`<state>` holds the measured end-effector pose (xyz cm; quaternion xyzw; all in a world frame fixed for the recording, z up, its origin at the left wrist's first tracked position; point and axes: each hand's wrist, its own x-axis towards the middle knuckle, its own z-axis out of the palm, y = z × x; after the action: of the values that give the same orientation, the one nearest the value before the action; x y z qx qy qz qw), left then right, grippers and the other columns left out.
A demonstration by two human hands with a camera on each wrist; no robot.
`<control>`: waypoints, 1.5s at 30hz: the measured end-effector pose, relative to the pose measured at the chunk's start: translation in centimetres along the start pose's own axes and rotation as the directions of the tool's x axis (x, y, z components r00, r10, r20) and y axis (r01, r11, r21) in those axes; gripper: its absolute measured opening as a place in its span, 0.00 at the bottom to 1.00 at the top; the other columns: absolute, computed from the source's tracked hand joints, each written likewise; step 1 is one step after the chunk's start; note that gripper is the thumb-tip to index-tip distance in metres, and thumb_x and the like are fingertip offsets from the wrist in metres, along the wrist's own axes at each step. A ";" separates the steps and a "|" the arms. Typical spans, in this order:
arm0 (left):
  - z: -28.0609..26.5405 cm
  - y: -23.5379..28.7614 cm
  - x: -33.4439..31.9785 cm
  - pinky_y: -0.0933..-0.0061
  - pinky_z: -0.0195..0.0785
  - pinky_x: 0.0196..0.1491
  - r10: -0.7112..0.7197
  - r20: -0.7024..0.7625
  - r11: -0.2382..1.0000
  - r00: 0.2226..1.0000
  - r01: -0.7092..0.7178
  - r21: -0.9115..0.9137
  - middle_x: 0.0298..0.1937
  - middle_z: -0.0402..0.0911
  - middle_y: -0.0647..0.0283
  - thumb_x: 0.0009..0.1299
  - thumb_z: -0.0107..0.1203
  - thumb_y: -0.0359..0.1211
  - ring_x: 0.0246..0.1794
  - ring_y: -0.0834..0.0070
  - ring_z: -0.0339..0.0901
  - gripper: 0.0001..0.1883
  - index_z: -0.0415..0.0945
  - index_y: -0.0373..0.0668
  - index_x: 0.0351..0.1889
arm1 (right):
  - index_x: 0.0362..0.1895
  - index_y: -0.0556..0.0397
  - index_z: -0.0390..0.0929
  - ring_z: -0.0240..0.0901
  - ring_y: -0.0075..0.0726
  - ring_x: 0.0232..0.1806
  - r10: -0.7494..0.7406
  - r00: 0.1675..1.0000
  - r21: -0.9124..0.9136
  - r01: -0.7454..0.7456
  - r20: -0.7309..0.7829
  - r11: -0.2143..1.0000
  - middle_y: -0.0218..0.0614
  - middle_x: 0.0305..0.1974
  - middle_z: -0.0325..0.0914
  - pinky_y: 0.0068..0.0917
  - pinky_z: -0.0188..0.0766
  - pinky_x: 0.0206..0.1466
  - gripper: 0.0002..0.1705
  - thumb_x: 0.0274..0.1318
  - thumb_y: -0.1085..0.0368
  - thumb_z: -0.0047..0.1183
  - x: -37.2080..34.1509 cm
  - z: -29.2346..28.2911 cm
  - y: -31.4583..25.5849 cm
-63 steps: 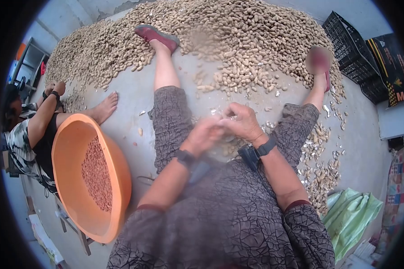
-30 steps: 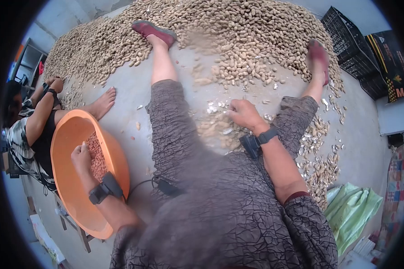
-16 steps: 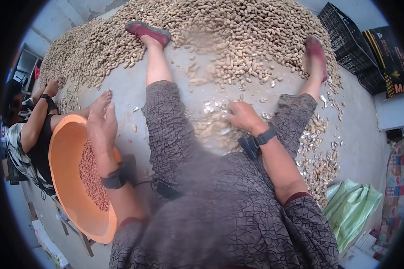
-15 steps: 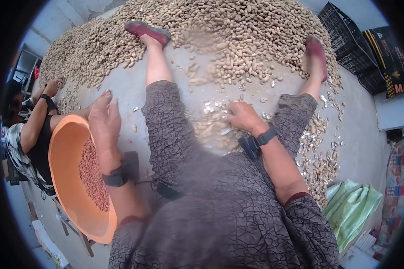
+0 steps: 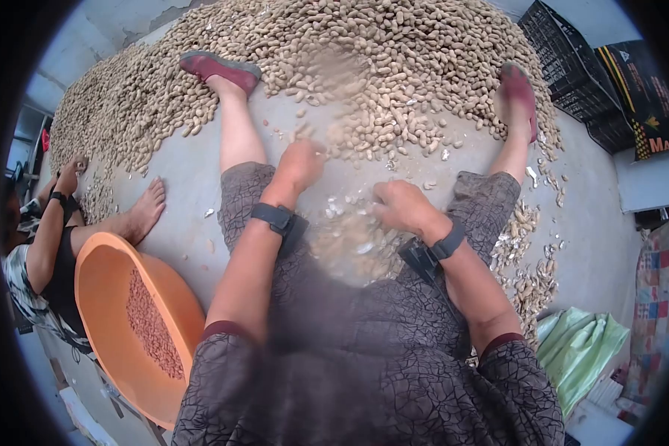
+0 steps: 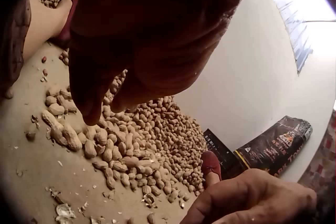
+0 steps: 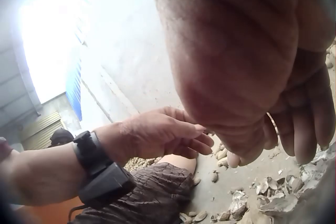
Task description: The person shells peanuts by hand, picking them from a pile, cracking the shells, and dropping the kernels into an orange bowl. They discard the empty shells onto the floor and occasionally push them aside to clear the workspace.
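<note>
In the head view my left hand [image 5: 299,165], slightly blurred, reaches down near the front edge of a large heap of unshelled peanuts [image 5: 424,67]. The left wrist view has its fingers pointing downward over loose peanuts [image 6: 131,155], with nothing visible in them. My right hand [image 5: 407,207] hovers beside a scatter of broken peanut shells [image 5: 357,241] between the legs. In the right wrist view its fingers [image 7: 304,124] hang loosely bent above those shells, and no held object shows. Part of its palm side is hidden.
An orange basin [image 5: 175,286] with reddish shelled peanuts stands at the left, beside another seated person [image 5: 44,256]. More shells [image 5: 531,275] lie right of my leg. A green sack [image 5: 580,349] is at lower right; black crates [image 5: 565,70] stand at upper right.
My left hand moved from between the legs to over the basin, then away from it and rightward to the front of the peanut heap. My right hand stayed near the shells.
</note>
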<state>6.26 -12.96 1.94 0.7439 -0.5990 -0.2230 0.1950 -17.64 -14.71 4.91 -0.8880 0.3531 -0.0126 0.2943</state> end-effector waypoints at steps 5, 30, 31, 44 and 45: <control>2.4 -0.2 0.3 0.59 0.68 0.48 -0.037 0.019 0.996 0.999 0.036 0.085 0.39 0.79 0.45 0.63 0.50 0.35 0.43 0.51 0.76 0.15 0.77 0.43 0.47 | 0.30 0.56 0.77 0.74 0.55 0.37 0.074 0.994 0.116 -0.083 0.077 0.990 0.50 0.31 0.76 0.44 0.69 0.42 0.13 0.46 0.59 0.51 -0.4 1.5 -0.1; 2.8 -0.8 -0.4 0.56 0.69 0.43 -0.073 -0.100 0.977 0.992 0.091 0.192 0.34 0.79 0.48 0.63 0.50 0.34 0.40 0.51 0.77 0.09 0.74 0.40 0.37 | 0.31 0.56 0.75 0.73 0.56 0.35 0.082 0.997 0.004 -0.082 -0.002 0.997 0.50 0.30 0.76 0.45 0.68 0.41 0.13 0.49 0.58 0.52 -1.1 4.2 -0.8; 2.6 -0.3 -0.5 0.56 0.69 0.44 -0.080 -0.123 0.985 0.989 0.097 0.141 0.34 0.79 0.48 0.63 0.49 0.34 0.40 0.51 0.76 0.09 0.74 0.40 0.37 | 0.31 0.56 0.75 0.73 0.56 0.36 0.089 0.996 0.006 -0.089 -0.014 0.996 0.50 0.30 0.76 0.46 0.68 0.41 0.13 0.49 0.58 0.51 -1.2 3.9 -0.9; 2.9 0.7 -1.2 0.60 0.71 0.44 0.064 0.035 0.941 0.997 -0.072 0.331 0.34 0.79 0.48 0.55 0.50 0.23 0.40 0.54 0.77 0.14 0.74 0.40 0.41 | 0.30 0.58 0.76 0.73 0.54 0.28 -0.067 0.997 -0.131 0.073 0.050 0.989 0.50 0.27 0.76 0.44 0.69 0.37 0.11 0.45 0.62 0.52 -1.0 5.8 -1.7; 2.5 1.2 -1.3 0.64 0.72 0.42 0.053 0.001 0.989 0.999 -0.053 0.140 0.33 0.79 0.50 0.57 0.50 0.23 0.37 0.58 0.78 0.14 0.74 0.38 0.42 | 0.30 0.58 0.76 0.73 0.54 0.28 -0.060 0.997 -0.122 0.066 0.052 0.990 0.50 0.27 0.76 0.44 0.69 0.37 0.11 0.45 0.62 0.52 -1.3 5.9 -1.6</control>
<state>3.67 -11.99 0.65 0.7398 -0.6325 -0.1743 0.1490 -16.29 -9.92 1.12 -0.9153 0.3175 0.0216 0.2467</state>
